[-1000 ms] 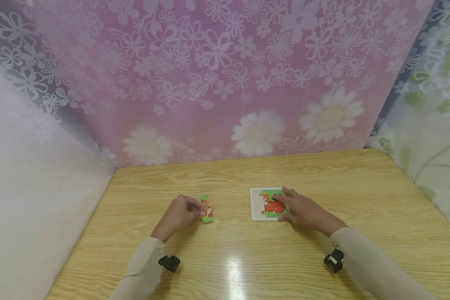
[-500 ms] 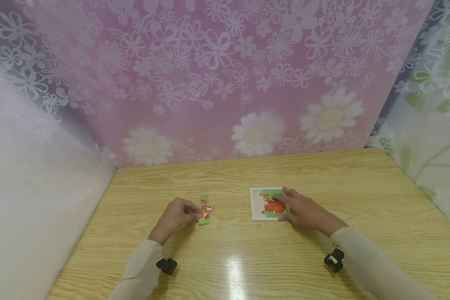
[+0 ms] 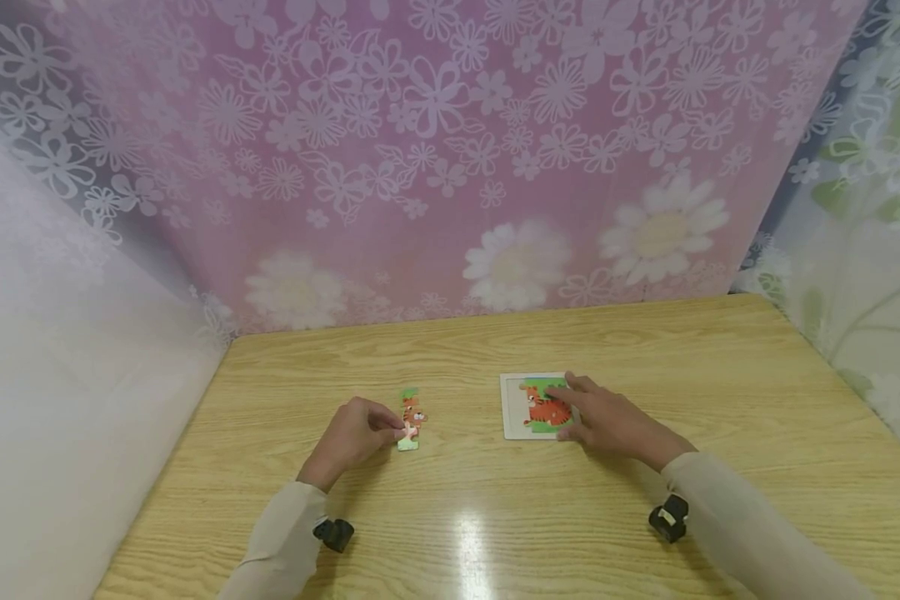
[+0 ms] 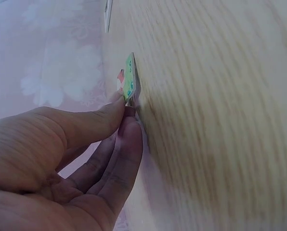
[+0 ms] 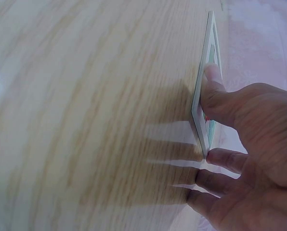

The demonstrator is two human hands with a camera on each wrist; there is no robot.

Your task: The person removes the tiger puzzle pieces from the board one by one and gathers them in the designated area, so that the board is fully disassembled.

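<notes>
A person's left hand (image 3: 354,435) pinches a puzzle strip (image 3: 412,412) above a wood-grain worktop (image 3: 457,479), the narrow grip closing thumb and fingertips on the strip's edge at its eight o'clock side. The strip, green at twelve and six o'clock with orange artwork and a pale animal face between, has a knob jutting toward three o'clock; whether it lies flush with the surface cannot be told. In the left wrist view, its green end points away from the fingers, seen almost edge-on.

Well apart, at three o'clock from the strip, a white tray (image 3: 512,417) lies flat on the worktop, bearing a puzzle section (image 3: 547,410) with an orange, black-striped animal body on green. The section sits toward the tray's three o'clock side, while a pale band of the base shows at nine. The right hand (image 3: 617,423) reaches over the tray from four o'clock, its grip wide: one fingertip touches the artwork, and the thumb lies at the rim near five o'clock. In the right wrist view, the remaining fingers spread by the tray's corner.

Black devices (image 3: 669,518) sit at both wrists beside pale sleeves (image 3: 742,521). A bright reflection (image 3: 471,550) shines at six o'clock; a pink floral backdrop (image 3: 420,192) hangs at twelve.
</notes>
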